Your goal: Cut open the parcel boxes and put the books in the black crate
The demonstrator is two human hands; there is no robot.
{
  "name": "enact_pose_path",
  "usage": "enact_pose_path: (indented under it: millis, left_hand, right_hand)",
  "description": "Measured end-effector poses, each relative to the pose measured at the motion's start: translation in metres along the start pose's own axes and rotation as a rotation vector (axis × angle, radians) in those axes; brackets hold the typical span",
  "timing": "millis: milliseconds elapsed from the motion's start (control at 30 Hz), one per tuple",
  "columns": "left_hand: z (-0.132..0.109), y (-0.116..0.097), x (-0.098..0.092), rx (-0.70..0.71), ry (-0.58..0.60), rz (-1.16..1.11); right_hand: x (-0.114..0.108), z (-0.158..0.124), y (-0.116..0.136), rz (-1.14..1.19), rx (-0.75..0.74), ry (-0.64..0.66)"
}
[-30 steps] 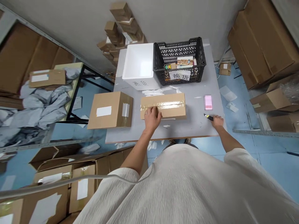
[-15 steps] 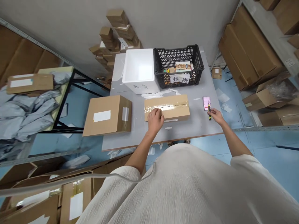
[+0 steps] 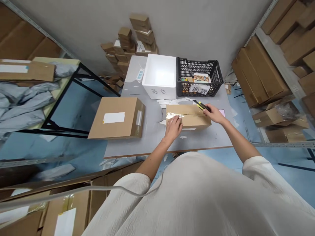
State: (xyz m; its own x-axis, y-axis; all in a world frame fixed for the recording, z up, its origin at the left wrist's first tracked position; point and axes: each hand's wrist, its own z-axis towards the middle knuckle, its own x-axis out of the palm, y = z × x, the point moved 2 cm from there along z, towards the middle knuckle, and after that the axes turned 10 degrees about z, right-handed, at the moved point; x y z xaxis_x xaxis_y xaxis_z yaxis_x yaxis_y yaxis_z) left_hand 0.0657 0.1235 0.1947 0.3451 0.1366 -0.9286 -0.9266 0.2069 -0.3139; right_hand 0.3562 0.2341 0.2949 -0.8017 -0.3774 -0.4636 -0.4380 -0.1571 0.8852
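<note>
A long cardboard box point(image 3: 194, 121) with clear tape along its top lies on the grey table in front of me. My left hand point(image 3: 174, 127) is closed, its bent fingers pressed on the taped top near the left end. My right hand point(image 3: 213, 113) grips a black and yellow utility knife point(image 3: 201, 105) above the box's right end. The knife points left and away from me; I cannot tell whether it touches the cardboard. Partly hidden behind my right hand, a phone with a pink screen point(image 3: 221, 112) lies on the table.
At the table's left stands a larger closed carton point(image 3: 115, 114). A white foam box point(image 3: 159, 91) and a black plastic crate point(image 3: 218, 83) holding small packages stand at the back. Paper scraps point(image 3: 169, 102) lie before them. Grey parcels point(image 3: 22, 101) fill a side rack.
My right hand has lifted the utility knife from beside the phone and brought it left over the box. My left hand stays on the box's left end. The view has shifted slightly.
</note>
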Motion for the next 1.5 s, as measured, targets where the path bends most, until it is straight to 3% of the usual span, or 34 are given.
enact_pose_path:
  millis: [133,300,500,1500]
  left_hand:
    - [-0.005,0.004,0.000,0.013,-0.036,0.000]
    - [-0.008,0.012,0.003,0.050,-0.046,-0.046]
    - [-0.009,0.019,0.004,0.124,-0.020,-0.082]
    - [-0.008,0.017,0.004,0.129,0.005,-0.083]
  right_hand:
    - [0.036,0.020,0.033,-0.244,-0.100,0.144]
    - [0.076,0.039,0.057,-0.523,-0.147,0.300]
    - [0.103,0.048,0.075,-0.730,-0.135,0.401]
    - [0.126,0.047,0.088,-0.892,-0.144,0.442]
